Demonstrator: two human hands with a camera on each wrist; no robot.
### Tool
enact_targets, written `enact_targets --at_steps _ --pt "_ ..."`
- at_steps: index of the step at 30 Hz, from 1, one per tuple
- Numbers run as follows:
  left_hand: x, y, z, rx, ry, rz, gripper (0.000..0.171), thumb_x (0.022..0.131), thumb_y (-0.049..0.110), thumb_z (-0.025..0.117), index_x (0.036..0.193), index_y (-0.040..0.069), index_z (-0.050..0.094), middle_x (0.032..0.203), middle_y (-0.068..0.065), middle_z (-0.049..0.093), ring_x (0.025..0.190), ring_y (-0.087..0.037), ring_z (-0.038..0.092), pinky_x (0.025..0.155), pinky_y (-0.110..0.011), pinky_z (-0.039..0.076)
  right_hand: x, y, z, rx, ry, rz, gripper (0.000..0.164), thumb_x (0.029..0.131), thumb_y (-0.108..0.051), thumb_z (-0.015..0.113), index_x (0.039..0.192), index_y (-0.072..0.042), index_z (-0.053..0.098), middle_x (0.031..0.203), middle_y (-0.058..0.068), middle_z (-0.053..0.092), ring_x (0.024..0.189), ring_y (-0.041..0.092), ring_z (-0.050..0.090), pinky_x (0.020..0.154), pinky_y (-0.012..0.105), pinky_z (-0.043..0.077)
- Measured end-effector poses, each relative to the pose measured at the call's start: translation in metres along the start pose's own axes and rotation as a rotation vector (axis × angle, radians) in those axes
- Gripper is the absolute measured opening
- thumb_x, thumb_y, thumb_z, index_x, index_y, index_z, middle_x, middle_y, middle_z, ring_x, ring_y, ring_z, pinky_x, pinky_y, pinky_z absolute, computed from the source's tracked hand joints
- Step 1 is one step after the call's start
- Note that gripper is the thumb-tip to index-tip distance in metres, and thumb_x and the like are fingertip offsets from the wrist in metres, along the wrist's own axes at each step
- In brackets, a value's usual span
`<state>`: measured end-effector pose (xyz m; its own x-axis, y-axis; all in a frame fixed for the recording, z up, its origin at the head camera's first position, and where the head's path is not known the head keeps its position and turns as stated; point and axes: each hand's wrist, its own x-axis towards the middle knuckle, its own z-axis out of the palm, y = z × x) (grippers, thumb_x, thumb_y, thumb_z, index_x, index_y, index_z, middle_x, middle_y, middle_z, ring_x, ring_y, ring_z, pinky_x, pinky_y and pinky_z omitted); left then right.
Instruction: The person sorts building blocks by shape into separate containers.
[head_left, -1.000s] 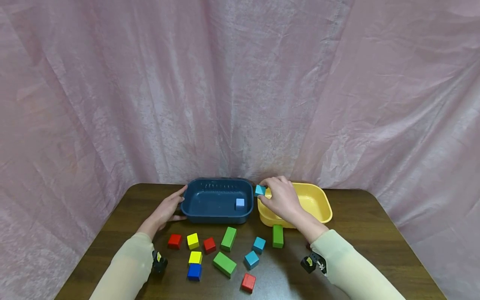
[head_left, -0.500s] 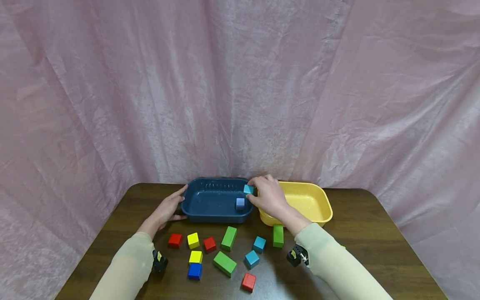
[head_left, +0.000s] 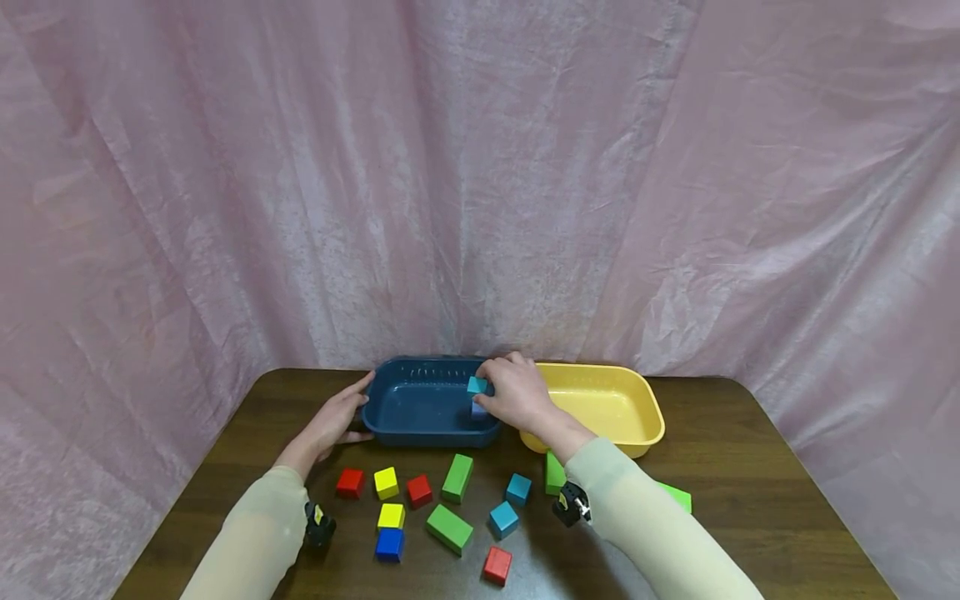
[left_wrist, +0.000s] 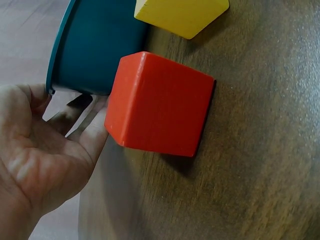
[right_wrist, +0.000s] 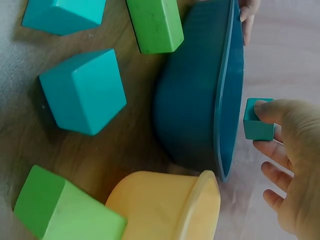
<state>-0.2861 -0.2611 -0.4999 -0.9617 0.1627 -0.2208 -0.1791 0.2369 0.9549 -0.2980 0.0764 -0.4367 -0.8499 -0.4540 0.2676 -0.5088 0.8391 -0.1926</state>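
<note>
My right hand (head_left: 517, 394) pinches a light blue cube (head_left: 477, 385) between thumb and finger, over the right part of the dark blue basket (head_left: 431, 438). Beneath it, partly hidden by the hand, a pale blue cube (head_left: 478, 411) lies inside the basket. In the right wrist view the held cube (right_wrist: 259, 126) shows above the rim, the other fingers loosely bent. My left hand (head_left: 330, 423) rests against the basket's left end, fingers spread and mostly straight. In the left wrist view a red cube (left_wrist: 162, 107) stands near that hand (left_wrist: 50, 155).
A yellow basket (head_left: 651, 437) stands at the right, partly behind the right forearm. On the wooden table, in front of the baskets, lie yellow cubes (head_left: 386, 482), a dark blue cube (head_left: 389, 544), more light blue cubes (head_left: 503, 520), red cubes (head_left: 497, 566) and several green blocks (head_left: 449, 529).
My right hand has moved left with the light blue cube, from the yellow basket's left edge to over the dark blue basket. The left hand stays in place.
</note>
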Motion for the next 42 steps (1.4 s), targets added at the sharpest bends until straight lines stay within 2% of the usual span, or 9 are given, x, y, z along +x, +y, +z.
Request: enact_targets --at_steps 8,16,24,33,42 --pt "0.001 -0.003 -0.002 0.003 0.007 -0.002 0.058 0.110 0.021 0.032 0.166 0.029 0.018 0.170 -0.016 0.008 0.142 -0.048 0.036 0.093 -0.056 0.055 0.004 -0.010 0.008 -0.005 -0.036 -0.002 0.034 0.089 -0.040 0.079 0.115 -0.020 0.074 0.106 -0.007 0.072 0.096 0.018 0.052 0.086 0.037 0.042" --pt "0.002 -0.004 -0.002 -0.002 0.014 -0.011 0.059 0.109 0.021 0.032 0.166 0.029 0.018 0.171 -0.014 0.005 0.144 -0.047 0.033 0.091 -0.054 0.056 0.005 -0.012 0.006 0.031 -0.023 -0.005 0.048 0.089 -0.043 0.079 0.128 -0.016 0.070 0.113 -0.002 0.071 0.105 0.021 0.054 0.091 0.041 0.043" --pt "0.001 -0.003 -0.005 -0.012 0.008 -0.007 0.059 0.109 0.020 0.032 0.166 0.028 0.017 0.170 -0.018 0.006 0.141 -0.050 0.036 0.092 -0.058 0.054 -0.005 -0.004 -0.014 0.055 0.025 0.005 0.049 0.089 -0.043 0.079 0.129 -0.018 0.069 0.116 -0.002 0.070 0.111 0.023 0.054 0.098 0.043 0.042" --pt "0.002 -0.001 -0.003 -0.020 -0.003 -0.008 0.059 0.109 0.020 0.032 0.166 0.028 0.018 0.170 -0.018 0.007 0.141 -0.049 0.037 0.092 -0.057 0.055 -0.024 0.011 -0.040 0.084 0.089 -0.012 0.045 0.088 -0.041 0.080 0.126 -0.017 0.070 0.111 -0.001 0.070 0.108 0.024 0.053 0.096 0.045 0.042" --pt "0.004 -0.002 -0.003 -0.015 0.002 -0.005 0.059 0.109 0.021 0.033 0.166 0.028 0.019 0.170 -0.015 0.009 0.142 -0.048 0.036 0.092 -0.055 0.056 -0.042 0.028 -0.064 0.096 0.151 -0.005 0.048 0.087 -0.041 0.080 0.126 -0.015 0.071 0.122 0.002 0.071 0.118 0.028 0.053 0.102 0.049 0.042"
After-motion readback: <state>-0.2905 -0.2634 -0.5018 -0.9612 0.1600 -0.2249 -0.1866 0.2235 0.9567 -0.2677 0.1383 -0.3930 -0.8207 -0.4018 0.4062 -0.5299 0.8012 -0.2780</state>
